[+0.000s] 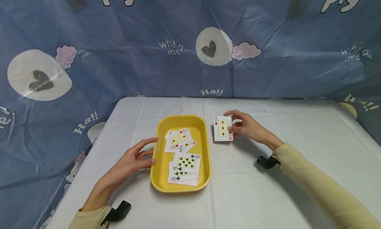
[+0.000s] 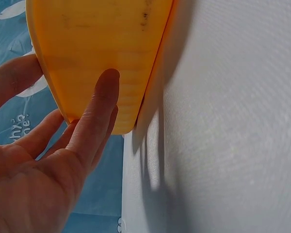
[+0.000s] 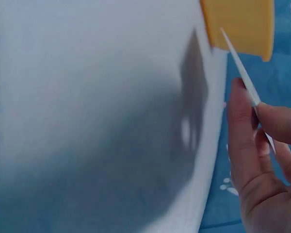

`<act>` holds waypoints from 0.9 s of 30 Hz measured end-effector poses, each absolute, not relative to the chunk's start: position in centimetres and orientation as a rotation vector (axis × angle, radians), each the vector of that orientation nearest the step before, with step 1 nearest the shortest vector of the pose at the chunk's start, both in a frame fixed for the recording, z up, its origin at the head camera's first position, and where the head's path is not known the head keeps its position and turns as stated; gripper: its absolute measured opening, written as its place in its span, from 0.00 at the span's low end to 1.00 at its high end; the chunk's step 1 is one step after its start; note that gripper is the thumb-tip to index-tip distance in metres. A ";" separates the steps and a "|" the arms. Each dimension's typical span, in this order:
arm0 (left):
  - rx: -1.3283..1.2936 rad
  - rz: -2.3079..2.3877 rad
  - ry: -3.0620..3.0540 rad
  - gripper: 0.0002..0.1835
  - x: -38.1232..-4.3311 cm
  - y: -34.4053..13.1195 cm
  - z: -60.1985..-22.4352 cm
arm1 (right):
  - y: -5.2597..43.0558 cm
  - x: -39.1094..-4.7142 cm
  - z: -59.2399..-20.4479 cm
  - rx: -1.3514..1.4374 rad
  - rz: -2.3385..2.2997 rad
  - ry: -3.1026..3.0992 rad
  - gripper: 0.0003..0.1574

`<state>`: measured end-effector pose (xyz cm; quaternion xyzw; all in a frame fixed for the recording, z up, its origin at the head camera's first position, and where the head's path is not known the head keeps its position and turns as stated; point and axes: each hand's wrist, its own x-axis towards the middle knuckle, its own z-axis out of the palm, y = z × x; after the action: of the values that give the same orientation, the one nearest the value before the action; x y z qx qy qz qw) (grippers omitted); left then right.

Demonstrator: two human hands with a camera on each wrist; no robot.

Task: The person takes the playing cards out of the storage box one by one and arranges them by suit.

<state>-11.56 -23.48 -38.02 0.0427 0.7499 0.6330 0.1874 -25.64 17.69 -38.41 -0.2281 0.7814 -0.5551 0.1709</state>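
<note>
Draped behind and to both sides: wrinkled blue printed cloth backdrop [image 1: 125, 63] with hearts, clouds and lettering. In front of it, flat table under a white tablecloth [image 1: 297, 139]. Left of centre on the cloth, shallow yellow plastic oval tray [image 1: 157, 176], holding two loose heaps of face-up playing cards [image 1: 183, 162], a king on the far heap and an eight of clubs on the near one.

Against the tray's left wall, left hand [image 1: 131, 162], fingers spread and nearly straight, fingertips [image 2: 106, 82] pressed on the outer wall, nothing gripped.

Just right of the tray's far corner, right hand [image 1: 250, 127], pinching a single three-of-diamonds playing card [image 1: 223, 128] by its right edge between thumb and fingers, card raised off the cloth and tilted face-up; seen nearly edge-on from the right wrist.

Probably very light, thin, flexible and slick; best held by one edge or corner, lightly, without creasing.
</note>
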 end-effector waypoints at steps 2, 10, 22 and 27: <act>0.113 1.779 2.112 0.38 -11.6 -23.4 -38.0 | 17.7 -25.8 -38.8 -0.644 -1.528 2.239 0.32; 0.109 1.783 2.100 0.37 -11.5 -23.4 -38.0 | 17.3 -26.2 -39.1 -0.638 -1.136 2.534 0.30; 0.098 1.789 2.091 0.38 -11.6 -23.3 -37.9 | 17.3 -26.6 -38.9 -0.681 -0.934 2.645 0.29; 0.110 1.793 2.088 0.38 -11.6 -23.4 -38.0 | 17.5 -26.4 -38.9 -0.678 -0.978 2.664 0.30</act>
<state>-11.59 -23.40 -38.00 0.0392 0.7439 0.6389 0.1924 -26.38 17.49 -38.89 -0.2309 0.9073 -0.3331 0.1118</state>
